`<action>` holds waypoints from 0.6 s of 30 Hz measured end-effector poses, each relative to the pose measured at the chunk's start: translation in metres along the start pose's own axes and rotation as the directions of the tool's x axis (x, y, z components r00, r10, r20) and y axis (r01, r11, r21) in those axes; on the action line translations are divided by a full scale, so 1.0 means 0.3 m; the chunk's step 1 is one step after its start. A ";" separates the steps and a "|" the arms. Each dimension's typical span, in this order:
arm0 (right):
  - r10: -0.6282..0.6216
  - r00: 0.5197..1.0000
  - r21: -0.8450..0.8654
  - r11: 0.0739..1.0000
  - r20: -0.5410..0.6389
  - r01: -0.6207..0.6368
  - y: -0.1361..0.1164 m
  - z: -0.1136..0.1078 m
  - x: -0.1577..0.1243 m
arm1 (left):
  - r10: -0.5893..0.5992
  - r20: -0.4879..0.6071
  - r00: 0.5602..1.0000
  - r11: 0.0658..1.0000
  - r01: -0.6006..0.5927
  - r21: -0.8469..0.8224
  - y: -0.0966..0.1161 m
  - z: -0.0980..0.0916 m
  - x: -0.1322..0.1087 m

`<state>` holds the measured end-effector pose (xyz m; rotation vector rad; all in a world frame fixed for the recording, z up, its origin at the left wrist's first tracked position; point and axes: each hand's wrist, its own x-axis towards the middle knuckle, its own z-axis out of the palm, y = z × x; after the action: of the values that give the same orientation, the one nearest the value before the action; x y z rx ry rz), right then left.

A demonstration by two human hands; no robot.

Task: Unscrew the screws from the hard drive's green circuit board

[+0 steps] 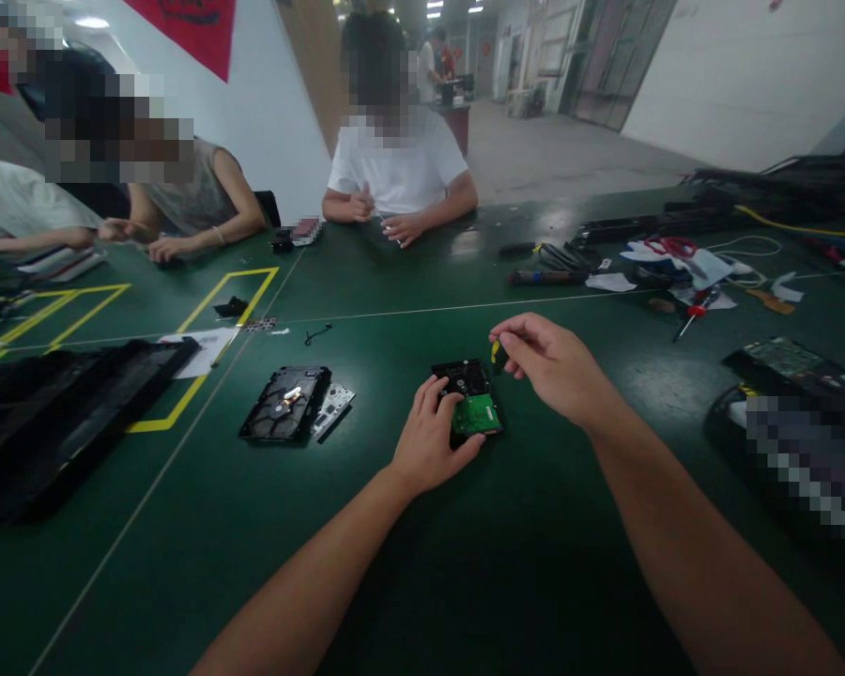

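A black hard drive (463, 377) with a green circuit board (476, 414) lies on the green table in front of me. My left hand (433, 434) grips its left and near sides, fingers on the drive and thumb at the near edge. Just above the drive's far right corner, my right hand (545, 361) pinches a small yellow-and-black screwdriver (496, 351); its lower end is hard to make out. To the left lies another drive case (286, 404), with a loose silver-and-white board (333, 410) against its right side.
Long black casings (77, 422) lie at left, near a white paper (204, 351). At right are a red-handled screwdriver (701, 305), a white glove (697, 263), cables and circuit boards (781, 359). A person in a white shirt (401, 155) sits opposite; others work at far left.
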<state>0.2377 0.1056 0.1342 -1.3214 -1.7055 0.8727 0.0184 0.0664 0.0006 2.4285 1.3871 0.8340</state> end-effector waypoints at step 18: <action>-0.008 0.996 -0.014 1.000 0.088 0.009 -0.014 -0.026 -0.009 | -0.001 -0.006 1.000 1.000 0.001 -0.010 0.003 -0.004 -0.001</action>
<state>0.2432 0.1023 0.1409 -1.3015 -1.7870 0.9265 0.0184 0.0656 0.0020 2.4198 1.3824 0.8462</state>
